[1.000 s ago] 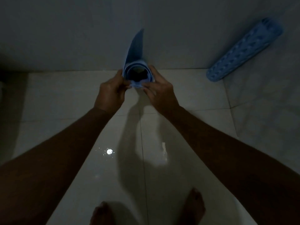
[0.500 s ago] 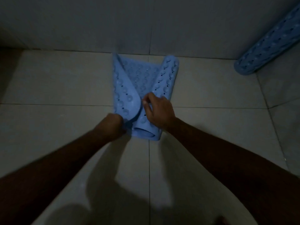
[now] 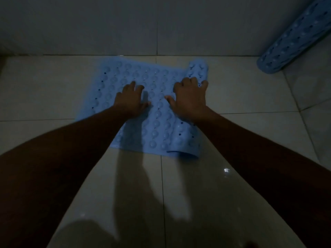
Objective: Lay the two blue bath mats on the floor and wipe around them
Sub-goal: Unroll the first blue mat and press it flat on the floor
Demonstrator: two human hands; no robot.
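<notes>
A blue bath mat (image 3: 157, 122) with round suction cups facing up lies half unrolled on the pale floor tiles, close to the back wall. Its right part is still a roll (image 3: 198, 70). My left hand (image 3: 131, 99) presses flat on the spread-out part, fingers apart. My right hand (image 3: 189, 97) rests against the roll, fingers curled over its top. A second blue mat (image 3: 293, 40) stays rolled up, leaning in the far right corner.
The grey tiled wall (image 3: 161, 24) runs across the back, right behind the mat. Another wall closes the right side. Glossy floor tiles (image 3: 188, 194) with a light glint stretch toward me; my arms' shadows fall there.
The mat went from an upright roll held in both hands to lying on the floor. It has spread out to the left, and the roll has moved to the right.
</notes>
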